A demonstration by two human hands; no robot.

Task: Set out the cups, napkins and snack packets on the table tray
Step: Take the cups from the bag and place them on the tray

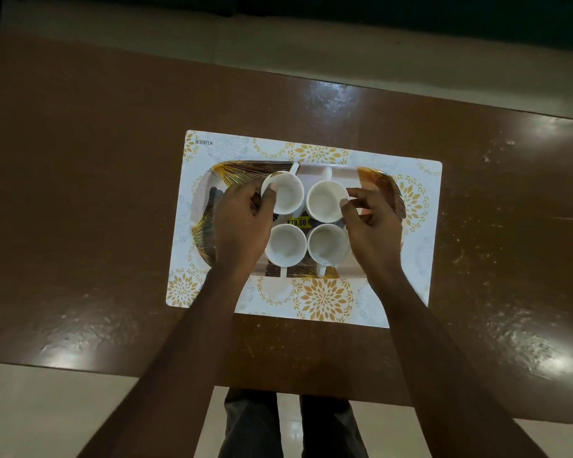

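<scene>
Several white cups stand in a square on a patterned tray [377, 180], which rests on a white and gold placemat [420, 259]. My left hand [242, 223] grips the rim of the far left cup [286, 196] with thumb and fingers. My right hand [374, 223] pinches the rim of the far right cup [325, 201]. The near left cup [286, 244] and the near right cup [328, 244] stand free between my wrists, handles pointing toward me. No napkins or snack packets are in view.
The placemat lies in the middle of a glossy brown table [96, 193]. A yellow price sticker [297, 222] shows on the tray between the cups. Pale floor [47, 408] and my legs show below the table's near edge.
</scene>
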